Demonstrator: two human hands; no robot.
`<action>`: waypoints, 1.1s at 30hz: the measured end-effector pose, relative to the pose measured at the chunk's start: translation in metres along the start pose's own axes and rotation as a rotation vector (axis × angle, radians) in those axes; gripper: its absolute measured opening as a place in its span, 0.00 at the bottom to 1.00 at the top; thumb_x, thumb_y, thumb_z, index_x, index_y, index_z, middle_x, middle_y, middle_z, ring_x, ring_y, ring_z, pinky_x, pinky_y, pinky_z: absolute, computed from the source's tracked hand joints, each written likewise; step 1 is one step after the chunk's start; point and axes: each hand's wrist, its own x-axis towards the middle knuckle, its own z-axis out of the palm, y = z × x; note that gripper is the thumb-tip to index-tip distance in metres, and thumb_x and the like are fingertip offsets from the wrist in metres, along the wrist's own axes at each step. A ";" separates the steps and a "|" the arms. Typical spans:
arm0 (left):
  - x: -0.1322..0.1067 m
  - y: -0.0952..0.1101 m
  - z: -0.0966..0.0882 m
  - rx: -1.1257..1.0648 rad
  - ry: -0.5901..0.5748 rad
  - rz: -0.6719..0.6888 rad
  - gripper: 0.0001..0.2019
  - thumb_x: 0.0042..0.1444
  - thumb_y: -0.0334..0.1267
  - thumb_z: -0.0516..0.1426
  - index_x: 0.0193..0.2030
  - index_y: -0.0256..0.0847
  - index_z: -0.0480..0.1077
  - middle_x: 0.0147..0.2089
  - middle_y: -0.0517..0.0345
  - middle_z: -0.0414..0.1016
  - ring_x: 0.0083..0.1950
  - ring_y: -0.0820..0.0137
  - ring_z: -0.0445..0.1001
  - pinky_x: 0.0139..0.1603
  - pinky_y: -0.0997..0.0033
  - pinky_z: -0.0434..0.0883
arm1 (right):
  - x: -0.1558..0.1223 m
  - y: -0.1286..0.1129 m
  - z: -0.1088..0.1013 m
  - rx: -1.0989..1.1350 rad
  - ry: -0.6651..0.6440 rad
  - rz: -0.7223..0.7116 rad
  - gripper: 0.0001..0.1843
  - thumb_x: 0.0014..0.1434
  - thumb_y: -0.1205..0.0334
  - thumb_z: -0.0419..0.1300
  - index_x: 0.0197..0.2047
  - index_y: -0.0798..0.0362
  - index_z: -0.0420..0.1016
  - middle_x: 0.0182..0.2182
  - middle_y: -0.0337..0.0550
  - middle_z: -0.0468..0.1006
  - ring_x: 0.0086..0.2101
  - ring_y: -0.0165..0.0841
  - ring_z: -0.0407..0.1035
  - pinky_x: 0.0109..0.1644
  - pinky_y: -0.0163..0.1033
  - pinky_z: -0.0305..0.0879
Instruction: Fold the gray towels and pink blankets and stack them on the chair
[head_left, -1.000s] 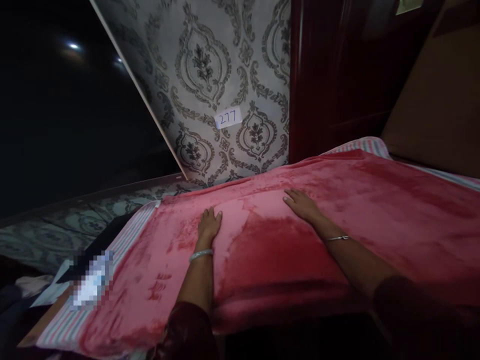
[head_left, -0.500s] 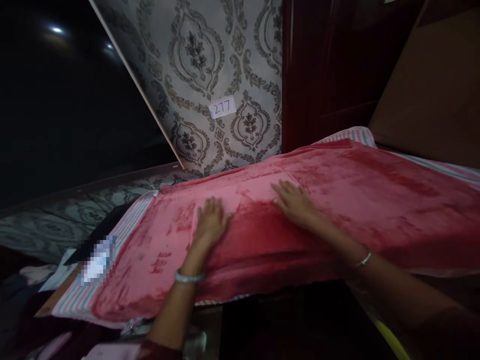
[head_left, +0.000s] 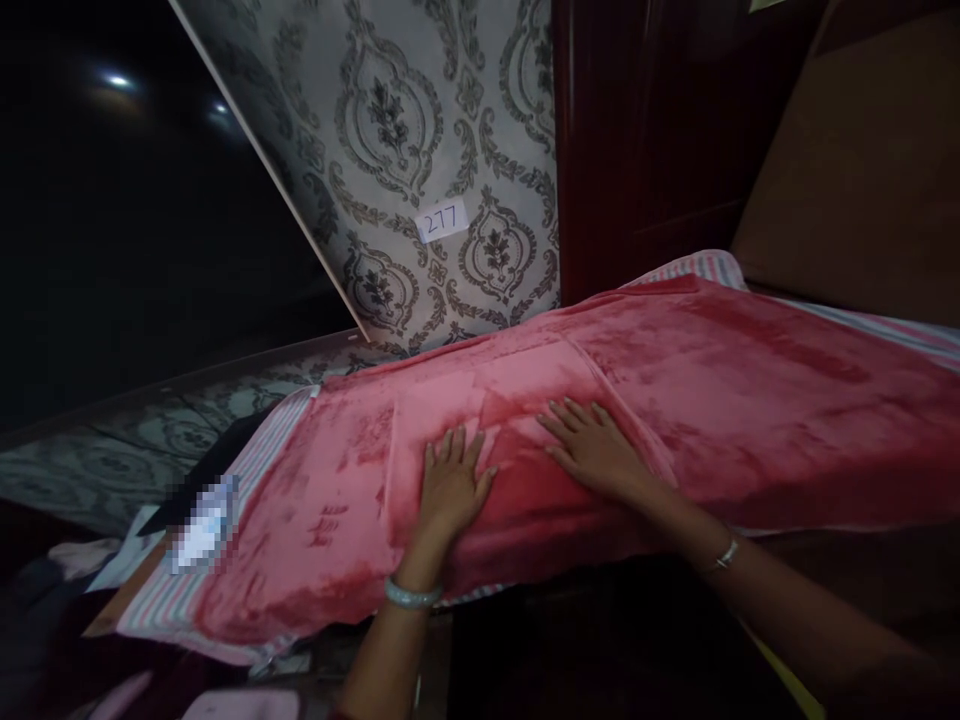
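Observation:
A red-pink plush cloth (head_left: 757,400) is spread over a long raised surface. On its middle lies a smaller rectangular piece of similar pink plush cloth (head_left: 529,375), its side edges visible. My left hand (head_left: 454,482) rests flat on the left part of this smaller piece, fingers spread. My right hand (head_left: 596,450) lies flat on its right part, fingers also apart. Neither hand grips anything. Darker brushed patches show in the pile between and in front of the hands.
A striped cloth (head_left: 169,595) shows under the plush at the left and far right. Behind stand a patterned wall (head_left: 495,150) with a paper marked 277 (head_left: 442,219), a large dark screen (head_left: 135,220) and a dark red wooden panel (head_left: 637,150). Clothes lie at lower left.
Both hands have slid toward me over the smaller cloth, the left also a little to the right. More of the piece's far part is uncovered, and darker streaks show in its pile.

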 end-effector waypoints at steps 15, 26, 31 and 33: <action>-0.099 -0.105 0.046 -0.407 0.245 -0.013 0.38 0.60 0.48 0.60 0.75 0.44 0.54 0.77 0.42 0.52 0.75 0.53 0.56 0.71 0.45 0.63 | -0.086 0.094 0.016 0.284 0.095 0.086 0.40 0.65 0.40 0.51 0.76 0.44 0.51 0.73 0.50 0.52 0.70 0.48 0.51 0.70 0.60 0.55; -0.098 -0.115 0.044 -0.422 0.267 0.019 0.42 0.48 0.22 0.52 0.72 0.46 0.58 0.75 0.51 0.57 0.74 0.61 0.59 0.70 0.59 0.66 | -0.099 0.094 0.020 0.337 0.247 -0.064 0.46 0.59 0.60 0.54 0.78 0.42 0.43 0.75 0.45 0.45 0.70 0.48 0.49 0.69 0.58 0.59; -0.095 -0.121 0.047 -0.414 0.328 0.055 0.36 0.50 0.25 0.53 0.69 0.42 0.62 0.71 0.44 0.65 0.72 0.58 0.63 0.70 0.52 0.68 | -0.093 0.098 0.020 0.348 0.235 -0.035 0.53 0.47 0.70 0.52 0.76 0.40 0.48 0.74 0.41 0.49 0.70 0.45 0.51 0.68 0.55 0.61; -0.094 -0.124 0.051 -0.416 0.357 0.049 0.35 0.50 0.26 0.53 0.67 0.41 0.63 0.70 0.43 0.66 0.71 0.57 0.65 0.69 0.51 0.69 | -0.090 0.100 0.019 0.347 0.249 -0.039 0.54 0.44 0.72 0.51 0.75 0.40 0.52 0.73 0.41 0.52 0.69 0.44 0.54 0.68 0.54 0.62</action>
